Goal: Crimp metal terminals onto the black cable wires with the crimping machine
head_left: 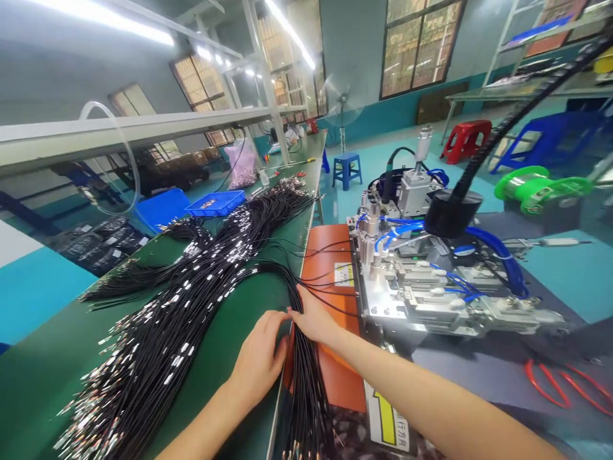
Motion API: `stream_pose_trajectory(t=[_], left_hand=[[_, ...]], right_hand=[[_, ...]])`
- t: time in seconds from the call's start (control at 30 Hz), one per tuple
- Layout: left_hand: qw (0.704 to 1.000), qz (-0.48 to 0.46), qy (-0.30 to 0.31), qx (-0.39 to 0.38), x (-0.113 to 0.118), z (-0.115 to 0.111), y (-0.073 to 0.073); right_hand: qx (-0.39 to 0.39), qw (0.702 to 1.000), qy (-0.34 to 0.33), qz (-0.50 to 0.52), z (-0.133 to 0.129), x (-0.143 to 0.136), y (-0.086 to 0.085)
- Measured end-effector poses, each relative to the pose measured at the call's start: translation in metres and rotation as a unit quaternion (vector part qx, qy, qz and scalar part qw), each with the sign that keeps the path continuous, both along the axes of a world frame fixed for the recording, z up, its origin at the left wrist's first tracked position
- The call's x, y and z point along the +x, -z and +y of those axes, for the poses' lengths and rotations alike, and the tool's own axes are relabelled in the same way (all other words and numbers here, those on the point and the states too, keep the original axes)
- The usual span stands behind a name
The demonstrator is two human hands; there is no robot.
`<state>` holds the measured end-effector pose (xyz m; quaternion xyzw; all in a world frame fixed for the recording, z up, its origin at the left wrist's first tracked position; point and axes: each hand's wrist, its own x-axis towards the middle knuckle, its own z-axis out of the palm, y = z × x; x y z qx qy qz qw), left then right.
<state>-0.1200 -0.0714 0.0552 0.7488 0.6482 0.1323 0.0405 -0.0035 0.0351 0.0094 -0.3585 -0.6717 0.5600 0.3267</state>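
Observation:
A bundle of thin black cables curves over the edge of the green table and hangs down beside an orange panel. My right hand is closed round this bundle near the table edge. Beside it, on the left, my left hand has its fingers bent, with the fingertips at the bundle's side; whether they pinch anything is too small to tell. A large pile of black cables with white tags and stripped ends lies across the green table.
To the right stands a metal machine with blue tubes and a black flexible arm. Farther back are a blue tray, a blue stool and a green spool. Red wire lies at the lower right.

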Motion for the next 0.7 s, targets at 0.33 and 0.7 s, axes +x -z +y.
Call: stream_pose_trajectory(t=[0.33, 0.7], left_hand=[[0.918, 0.102, 0.346, -0.165, 0.036, 0.005, -0.024], [0.858, 0.186, 0.456, -0.147, 0.030, 0.032, -0.021]], right_hand=[[-0.037, 0.999, -0.013, 0.023, -0.036, 0.118, -0.042], [-0.136, 0.989, 0.016, 0.051, -0.096, 0.176, -0.037]])
